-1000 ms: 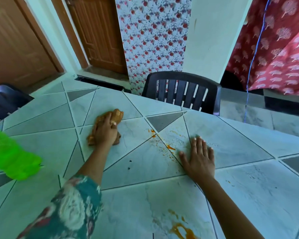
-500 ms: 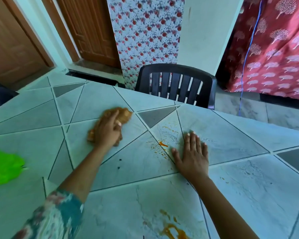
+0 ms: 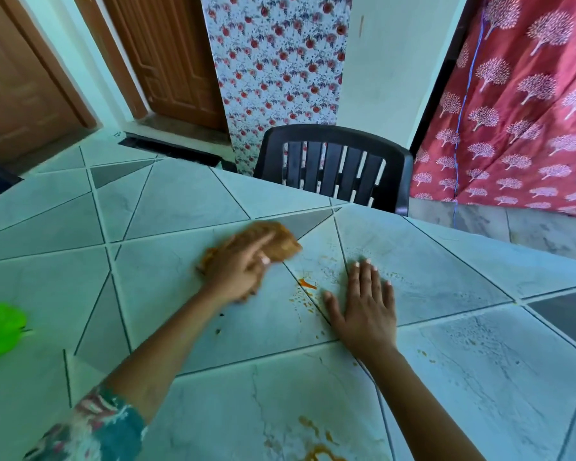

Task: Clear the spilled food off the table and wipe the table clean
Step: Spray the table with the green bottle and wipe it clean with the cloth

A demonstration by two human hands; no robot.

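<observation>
One cloth [image 3: 280, 242] in left hand [image 3: 233, 277]; right hand [image 3: 366, 311] flat on table [image 3: 180, 201].

No readable text, label, brand or number shows anywhere.

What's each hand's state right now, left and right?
Left hand: grips the brown cloth, pressing it on the table.
Right hand: open, flat on the table, holding nothing.
</observation>
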